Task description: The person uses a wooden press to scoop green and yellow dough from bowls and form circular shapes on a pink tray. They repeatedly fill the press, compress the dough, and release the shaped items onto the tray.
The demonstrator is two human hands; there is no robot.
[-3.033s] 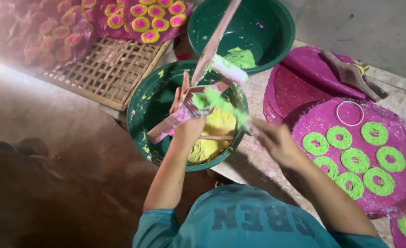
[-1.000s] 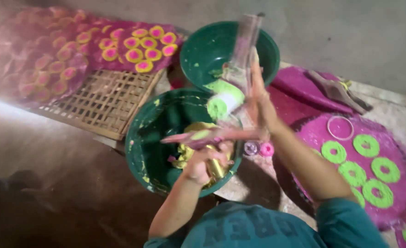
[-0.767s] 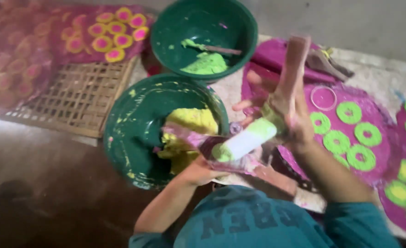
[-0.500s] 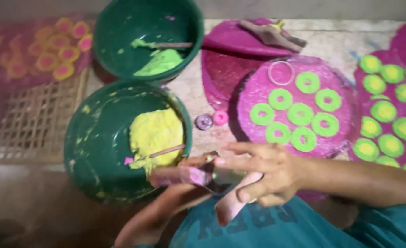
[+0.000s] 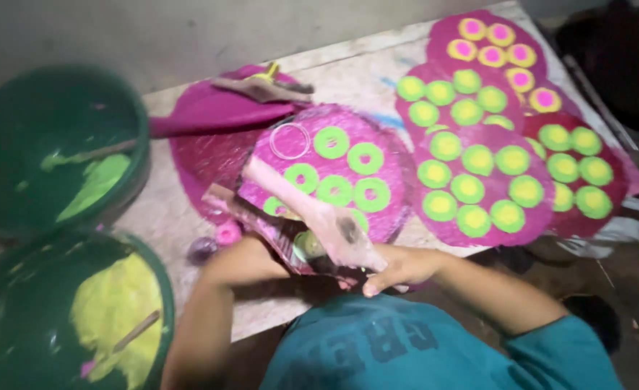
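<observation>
Both of my hands hold a pink plastic piping bag (image 5: 312, 220) smeared with green and yellow paste. My left hand (image 5: 251, 253) grips its lower, wider part, and my right hand (image 5: 395, 267) closes on the twisted end near my chest. The bag's long tip points up and left over the near edge of a round pink mat (image 5: 391, 144) covered with several green rings. A thin metal ring (image 5: 290, 141) lies on that mat's far left. A green bowl of yellow paste (image 5: 81, 310), with a stick in it, stands to my left.
A second green bowl (image 5: 59, 166) holds green paste and a stick. Two small caps, pink (image 5: 227, 234) and purple (image 5: 202, 250), lie by my left wrist. A folded pink sheet (image 5: 218, 115) bears a wooden tool (image 5: 261, 87). More mats (image 5: 572, 217) with green and yellow discs fill the right side.
The bag has come away from the yellow-paste bowl and now sits over the table edge by the ring mat. My view has swung right, so the bowls lie at the far left.
</observation>
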